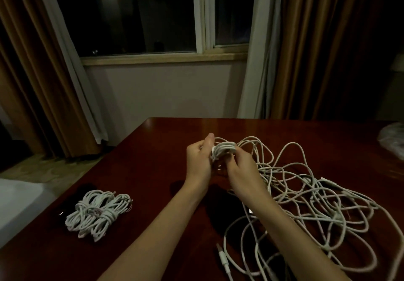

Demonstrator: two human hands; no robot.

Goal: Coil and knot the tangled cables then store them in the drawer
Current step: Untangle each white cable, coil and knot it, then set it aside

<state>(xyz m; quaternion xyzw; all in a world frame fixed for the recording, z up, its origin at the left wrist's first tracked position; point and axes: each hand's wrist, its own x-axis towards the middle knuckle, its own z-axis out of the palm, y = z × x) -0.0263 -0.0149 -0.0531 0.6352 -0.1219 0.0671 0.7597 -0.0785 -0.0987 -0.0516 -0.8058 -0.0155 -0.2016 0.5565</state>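
Observation:
A small coil of white cable (223,149) is held above the dark red wooden table (153,160). My left hand (200,160) grips its left side, thumb pointing up. My right hand (240,167) pinches its right side, fingers curled round the loops. From the coil, cable runs into a big tangle of loose white cables (306,204) spread over the table's right half. A white plug end (224,259) lies near the front edge. Two knotted white cable bundles (98,213) lie side by side at the front left. No drawer is in view.
A dark flat object (65,206) lies under and beside the knotted bundles. A clear plastic bag (392,138) sits at the table's far right edge. Behind the table are a window and brown curtains; a white bed corner (17,204) lies to the left.

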